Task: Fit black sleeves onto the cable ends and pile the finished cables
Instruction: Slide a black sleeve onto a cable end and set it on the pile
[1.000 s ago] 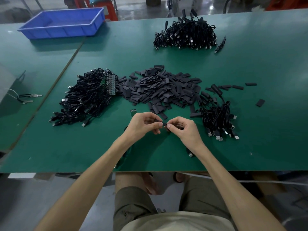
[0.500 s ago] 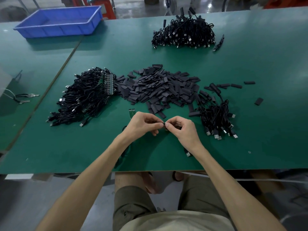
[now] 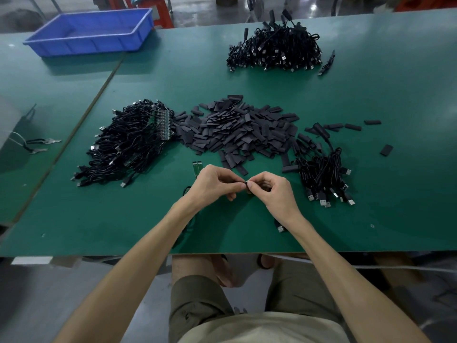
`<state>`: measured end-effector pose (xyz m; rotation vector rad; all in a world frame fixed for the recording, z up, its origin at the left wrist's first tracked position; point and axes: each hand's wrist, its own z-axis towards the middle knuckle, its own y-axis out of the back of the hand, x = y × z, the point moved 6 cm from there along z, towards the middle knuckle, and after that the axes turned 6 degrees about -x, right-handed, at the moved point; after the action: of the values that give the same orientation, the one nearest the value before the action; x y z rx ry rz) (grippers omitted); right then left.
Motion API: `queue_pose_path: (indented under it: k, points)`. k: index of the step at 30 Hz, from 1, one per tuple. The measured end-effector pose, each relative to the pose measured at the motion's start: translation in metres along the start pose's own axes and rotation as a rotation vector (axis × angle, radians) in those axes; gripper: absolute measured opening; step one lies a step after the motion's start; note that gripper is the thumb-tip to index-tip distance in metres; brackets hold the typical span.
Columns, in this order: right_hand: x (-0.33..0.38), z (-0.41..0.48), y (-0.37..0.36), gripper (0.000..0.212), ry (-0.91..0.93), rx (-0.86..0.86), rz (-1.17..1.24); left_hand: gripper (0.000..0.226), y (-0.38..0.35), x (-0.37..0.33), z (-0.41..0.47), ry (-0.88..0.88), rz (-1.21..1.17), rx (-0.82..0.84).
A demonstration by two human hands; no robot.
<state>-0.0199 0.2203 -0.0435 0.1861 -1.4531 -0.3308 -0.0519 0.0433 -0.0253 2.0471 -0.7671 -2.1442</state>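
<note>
My left hand (image 3: 215,184) and my right hand (image 3: 272,191) meet fingertip to fingertip over the green table, pinching a small black sleeve (image 3: 247,186) between them; most of it is hidden by my fingers. A cable's USB plug (image 3: 280,228) pokes out under my right wrist. A heap of loose black sleeves (image 3: 237,131) lies just beyond my hands. A pile of black cables with green boards (image 3: 128,144) sits to the left. A smaller cable pile (image 3: 324,177) lies to the right, and a third cable pile (image 3: 274,50) at the far side.
A blue plastic bin (image 3: 91,30) stands at the far left on the neighbouring table. Two small green circuit boards (image 3: 197,167) lie by my left hand. A few stray sleeves (image 3: 386,150) are scattered at the right. The table's front edge (image 3: 222,253) runs just under my forearms.
My hands have stayed together at the same spot, with only slight finger movement on the sleeve. The camera view shifted a little.
</note>
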Motion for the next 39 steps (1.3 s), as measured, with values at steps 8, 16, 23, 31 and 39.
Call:
queue_pose_path:
  k: [8,16,23,31,39]
  points:
    - [0.003,-0.001,-0.001,0.006,-0.002,-0.004,-0.017,0.017,-0.003,0.008,-0.001,0.022,-0.062,0.01]
    - [0.002,-0.003,-0.003,0.008,-0.014,-0.023,-0.028,0.015,-0.006,0.017,0.002,0.088,-0.23,0.04]
    - [0.002,-0.003,-0.004,0.01,-0.005,-0.031,-0.053,0.012,-0.008,0.019,0.002,0.065,-0.236,0.022]
    - [0.006,-0.003,-0.003,0.012,0.011,-0.007,-0.032,0.025,-0.011,0.02,0.004,0.016,-0.104,0.011]
    - [0.007,-0.002,-0.001,0.011,0.045,-0.001,-0.018,0.027,-0.012,0.018,0.005,0.011,-0.114,0.039]
